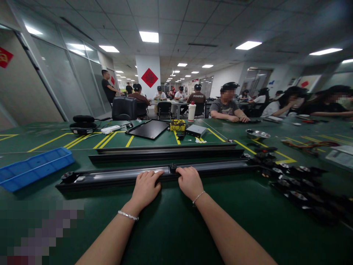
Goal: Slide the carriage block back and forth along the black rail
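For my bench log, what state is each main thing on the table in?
Long black metal rail, lying flat, under left hand and right hand
Blue plastic bin, upright, open-topped
White red-topped bottle, upright
Yellow rectangular box, holding dark cables
Shiny round metal bowl, upright

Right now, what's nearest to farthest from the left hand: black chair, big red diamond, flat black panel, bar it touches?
1. Bar: under the left hand.
2. Flat black panel: ahead, on the table.
3. Black chair: beyond the table, leftward.
4. Big red diamond: high at the back.
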`<control>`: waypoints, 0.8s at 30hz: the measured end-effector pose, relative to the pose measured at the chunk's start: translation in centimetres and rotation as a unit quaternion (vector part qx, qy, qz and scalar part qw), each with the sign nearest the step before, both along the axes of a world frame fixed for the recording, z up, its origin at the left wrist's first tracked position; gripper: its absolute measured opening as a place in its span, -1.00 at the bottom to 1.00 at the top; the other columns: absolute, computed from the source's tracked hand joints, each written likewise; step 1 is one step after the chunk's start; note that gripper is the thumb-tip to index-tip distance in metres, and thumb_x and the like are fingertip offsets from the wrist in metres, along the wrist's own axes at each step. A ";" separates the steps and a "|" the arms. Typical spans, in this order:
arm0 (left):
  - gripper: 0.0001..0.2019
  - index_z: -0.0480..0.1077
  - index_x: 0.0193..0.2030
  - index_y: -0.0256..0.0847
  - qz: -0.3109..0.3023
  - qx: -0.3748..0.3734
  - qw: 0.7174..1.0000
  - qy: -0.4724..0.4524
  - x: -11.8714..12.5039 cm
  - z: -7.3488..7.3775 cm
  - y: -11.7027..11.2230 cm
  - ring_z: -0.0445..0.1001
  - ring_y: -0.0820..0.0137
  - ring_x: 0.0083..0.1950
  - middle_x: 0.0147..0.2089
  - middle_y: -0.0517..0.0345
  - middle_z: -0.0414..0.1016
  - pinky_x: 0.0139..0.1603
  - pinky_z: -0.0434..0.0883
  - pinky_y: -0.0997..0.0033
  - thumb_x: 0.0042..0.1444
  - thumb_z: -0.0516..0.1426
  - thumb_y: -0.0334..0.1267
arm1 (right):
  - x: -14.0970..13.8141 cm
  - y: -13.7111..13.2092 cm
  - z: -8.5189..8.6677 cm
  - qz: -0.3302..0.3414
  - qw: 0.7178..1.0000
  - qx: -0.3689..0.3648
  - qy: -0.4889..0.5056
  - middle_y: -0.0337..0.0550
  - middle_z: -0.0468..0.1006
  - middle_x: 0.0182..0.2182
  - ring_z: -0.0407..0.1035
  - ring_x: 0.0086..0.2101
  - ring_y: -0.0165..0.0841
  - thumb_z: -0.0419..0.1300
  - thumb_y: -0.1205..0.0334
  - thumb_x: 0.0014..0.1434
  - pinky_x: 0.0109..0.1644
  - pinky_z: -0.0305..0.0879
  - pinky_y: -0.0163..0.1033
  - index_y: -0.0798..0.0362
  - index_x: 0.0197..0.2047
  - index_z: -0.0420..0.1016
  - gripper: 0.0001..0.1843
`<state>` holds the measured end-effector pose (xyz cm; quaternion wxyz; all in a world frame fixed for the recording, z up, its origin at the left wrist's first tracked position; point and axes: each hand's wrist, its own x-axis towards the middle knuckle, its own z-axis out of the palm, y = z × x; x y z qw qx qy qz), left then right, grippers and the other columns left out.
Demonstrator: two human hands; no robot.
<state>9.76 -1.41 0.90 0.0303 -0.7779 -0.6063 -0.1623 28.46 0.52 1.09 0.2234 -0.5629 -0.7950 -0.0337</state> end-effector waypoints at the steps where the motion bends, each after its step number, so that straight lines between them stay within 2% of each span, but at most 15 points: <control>1: -0.58 0.21 0.09 0.06 0.000 0.001 1.000 0.000 0.0 0.0 0.0 0.28 0.32 -0.06 -0.13 0.18 0.39 0.04 0.08 0.23 0.03 -0.02 -0.25 | 0.0 0.0 0.0 0.001 1.000 0.001 0.000 -0.18 0.49 -0.35 0.26 -0.26 -0.35 -0.03 0.39 0.04 -0.03 -0.03 -0.24 -0.04 -0.20 0.42 -0.70; 24: -0.58 0.22 0.08 0.07 -0.004 0.009 1.000 -0.001 -0.3 -0.6 0.3 0.28 0.32 -0.05 -0.12 0.18 0.40 0.03 0.08 0.23 0.04 -0.01 -0.25 | 0.7 0.5 -0.3 -0.006 1.000 -0.004 0.005 -0.16 0.49 -0.36 0.27 -0.28 -0.35 -0.02 0.42 0.02 -0.02 -0.01 -0.25 0.01 -0.20 0.43 -0.69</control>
